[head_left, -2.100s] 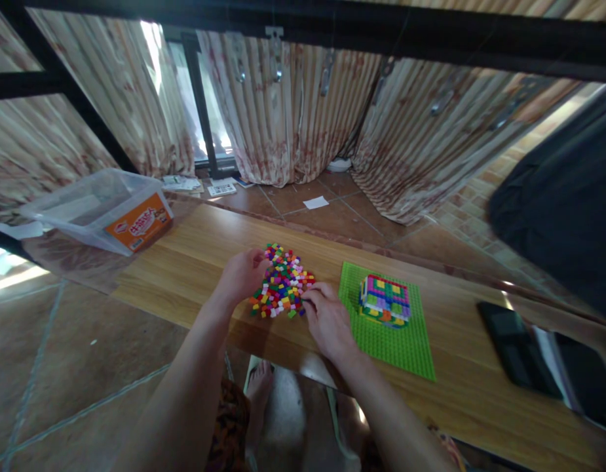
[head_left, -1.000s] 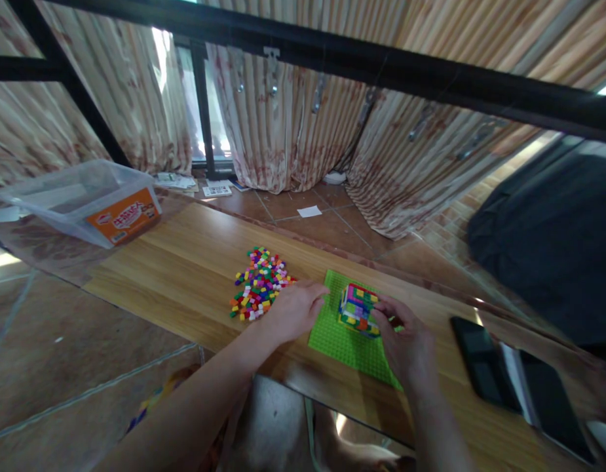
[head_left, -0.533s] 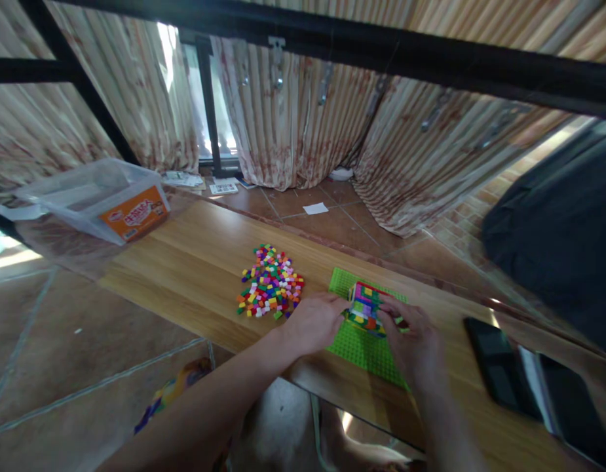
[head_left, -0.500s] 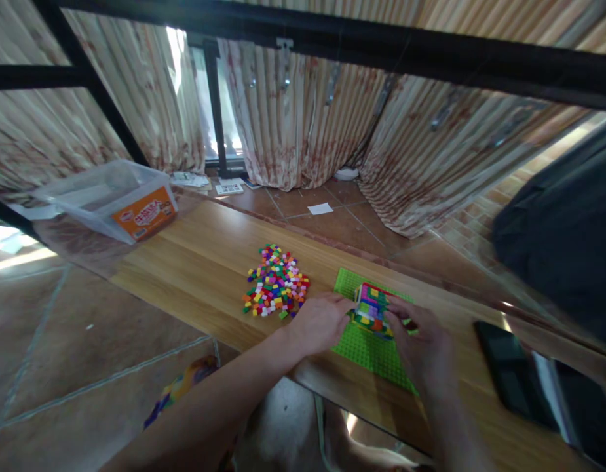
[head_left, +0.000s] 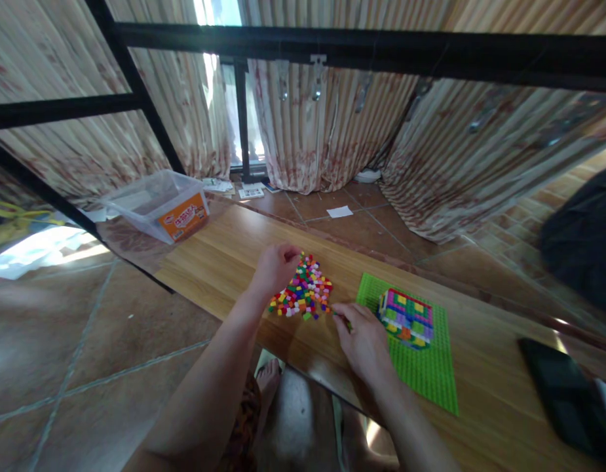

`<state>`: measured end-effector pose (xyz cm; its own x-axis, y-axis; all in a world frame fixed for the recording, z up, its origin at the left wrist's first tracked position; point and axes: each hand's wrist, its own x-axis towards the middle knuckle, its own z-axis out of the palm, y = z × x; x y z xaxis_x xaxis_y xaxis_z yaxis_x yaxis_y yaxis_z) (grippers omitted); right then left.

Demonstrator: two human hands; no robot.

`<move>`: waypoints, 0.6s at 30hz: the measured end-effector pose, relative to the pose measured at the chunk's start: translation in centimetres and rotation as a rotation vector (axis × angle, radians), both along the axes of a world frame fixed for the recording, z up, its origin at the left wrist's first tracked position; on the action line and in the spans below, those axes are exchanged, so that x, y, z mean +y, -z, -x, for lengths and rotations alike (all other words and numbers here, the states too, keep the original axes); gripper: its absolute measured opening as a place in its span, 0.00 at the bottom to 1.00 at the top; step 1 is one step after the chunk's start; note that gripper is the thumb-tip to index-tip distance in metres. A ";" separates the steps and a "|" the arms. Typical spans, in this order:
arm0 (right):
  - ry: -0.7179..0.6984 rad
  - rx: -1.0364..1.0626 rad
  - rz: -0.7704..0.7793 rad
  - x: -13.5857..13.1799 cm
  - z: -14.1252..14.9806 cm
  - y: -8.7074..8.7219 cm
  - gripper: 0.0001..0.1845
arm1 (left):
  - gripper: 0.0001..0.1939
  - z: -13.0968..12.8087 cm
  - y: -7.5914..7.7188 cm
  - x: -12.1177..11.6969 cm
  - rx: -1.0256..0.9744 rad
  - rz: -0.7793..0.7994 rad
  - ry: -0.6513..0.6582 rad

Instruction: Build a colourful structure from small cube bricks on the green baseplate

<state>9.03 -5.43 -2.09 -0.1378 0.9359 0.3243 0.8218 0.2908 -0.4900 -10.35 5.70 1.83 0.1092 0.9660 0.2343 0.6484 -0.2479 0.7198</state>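
Observation:
A heap of small, many-coloured building bricks (head_left: 303,288) lies on the wooden tabletop. My left hand (head_left: 274,270) is over its upper left edge, fingers drawn together at the bricks; whatever they pinch is too small to make out. To the right of the heap, my right hand (head_left: 365,339) has its fingers curled, with small green bricks (head_left: 348,324) showing between them and its fingertips close to the heap. A box-like model of coloured bricks (head_left: 407,318) stands on a green baseplate (head_left: 425,377), with neither hand on it.
A clear plastic tub (head_left: 158,203) with an orange label stands at the table's far left end. Dark tablet-like devices (head_left: 561,387) lie at the right. A black metal bar (head_left: 361,49) crosses above, before curtains (head_left: 303,131).
Both hands have left the brick model and moved left to the heap, the left hand to its upper edge, the right to its right side. The camera view has turned slightly left.

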 end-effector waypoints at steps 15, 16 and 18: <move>0.083 0.044 0.123 1.5 1.3 1.2 0.11 | 0.12 -0.2 0.7 -1.1 0.239 0.041 0.237; 0.096 0.033 0.123 1.5 1.4 1.1 0.10 | 0.12 -0.2 0.7 -1.2 0.254 0.037 0.241; 0.119 0.007 0.109 1.5 1.7 1.0 0.09 | 0.12 -0.3 0.8 -1.2 0.284 0.030 0.243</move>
<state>7.31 -3.90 -3.07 -0.0218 0.9750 0.2209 0.8437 0.1365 -0.5191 -10.05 4.49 1.00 0.3927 0.9099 0.1340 0.7480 -0.4007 0.5290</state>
